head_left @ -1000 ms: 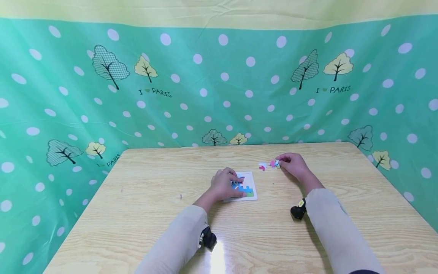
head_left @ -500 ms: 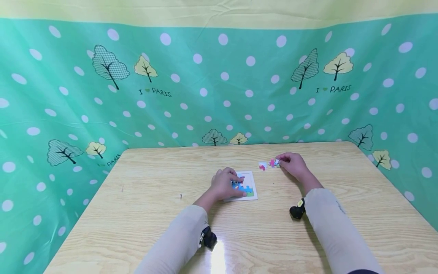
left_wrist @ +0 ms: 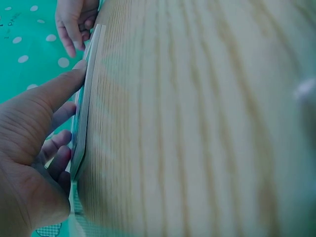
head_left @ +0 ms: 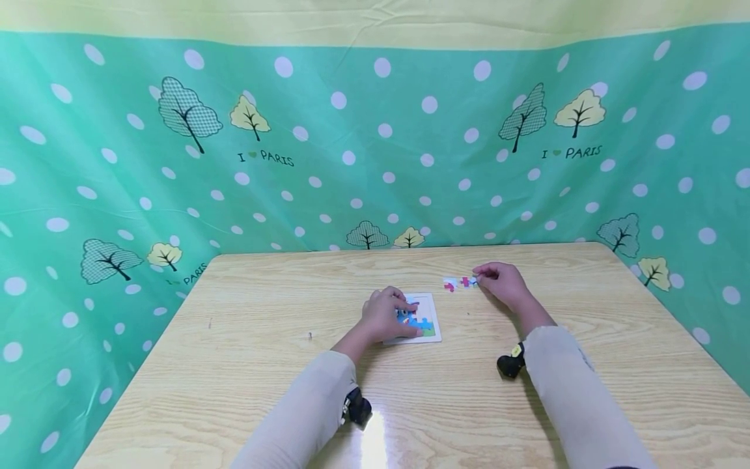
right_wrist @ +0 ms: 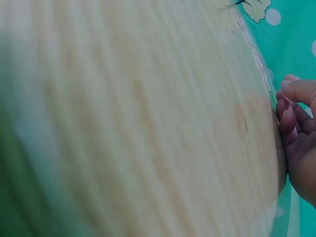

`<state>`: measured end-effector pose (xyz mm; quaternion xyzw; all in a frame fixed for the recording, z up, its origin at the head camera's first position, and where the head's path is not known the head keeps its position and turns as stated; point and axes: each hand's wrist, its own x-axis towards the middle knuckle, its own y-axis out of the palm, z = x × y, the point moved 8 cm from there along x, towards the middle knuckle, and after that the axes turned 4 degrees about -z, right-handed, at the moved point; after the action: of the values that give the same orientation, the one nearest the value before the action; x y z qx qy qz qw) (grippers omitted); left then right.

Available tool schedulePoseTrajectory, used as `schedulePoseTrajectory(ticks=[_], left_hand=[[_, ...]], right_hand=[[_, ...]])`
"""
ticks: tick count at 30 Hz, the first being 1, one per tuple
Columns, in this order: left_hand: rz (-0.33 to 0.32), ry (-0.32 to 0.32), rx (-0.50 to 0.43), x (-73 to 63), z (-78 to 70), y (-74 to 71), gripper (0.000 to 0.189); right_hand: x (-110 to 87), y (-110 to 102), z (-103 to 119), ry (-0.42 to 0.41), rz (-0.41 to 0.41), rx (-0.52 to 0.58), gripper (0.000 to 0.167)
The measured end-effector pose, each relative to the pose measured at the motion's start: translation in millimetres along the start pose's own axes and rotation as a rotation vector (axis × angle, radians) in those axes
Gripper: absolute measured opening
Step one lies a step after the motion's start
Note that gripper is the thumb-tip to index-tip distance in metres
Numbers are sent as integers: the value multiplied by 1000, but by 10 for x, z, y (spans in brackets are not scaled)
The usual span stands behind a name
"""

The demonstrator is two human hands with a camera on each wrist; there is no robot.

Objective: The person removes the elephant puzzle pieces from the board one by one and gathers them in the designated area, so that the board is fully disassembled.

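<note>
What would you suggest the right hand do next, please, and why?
Perhaps the right hand should lift the puzzle piece at its fingertips and bring it to the puzzle frame: the frame's upper right looks unfilled, and the left hand rests on it, which should help steady it. Whether the piece is already pinched is unclear.

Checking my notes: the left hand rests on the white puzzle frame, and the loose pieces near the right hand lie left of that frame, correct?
Not quite: the head view shows the loose pieces lying right of the white puzzle frame. The rest stands.
</note>
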<state>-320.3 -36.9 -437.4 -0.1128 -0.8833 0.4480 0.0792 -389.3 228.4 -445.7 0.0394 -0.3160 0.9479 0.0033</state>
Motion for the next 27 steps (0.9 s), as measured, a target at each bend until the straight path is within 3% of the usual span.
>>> schedulePoseTrajectory(ticks=[9,17,27], left_hand=[[-1,4,-1,6,0,3,52],[-1,3,-14,-4,-6,7,52],[-3,0,-8,-3,-1,8,51]], right_hand=[[-58,-50,48,-1,-35,95,27],[-127,-109,82,10,-60,111,26],[-207,-138,242,-69,-52,138,28]])
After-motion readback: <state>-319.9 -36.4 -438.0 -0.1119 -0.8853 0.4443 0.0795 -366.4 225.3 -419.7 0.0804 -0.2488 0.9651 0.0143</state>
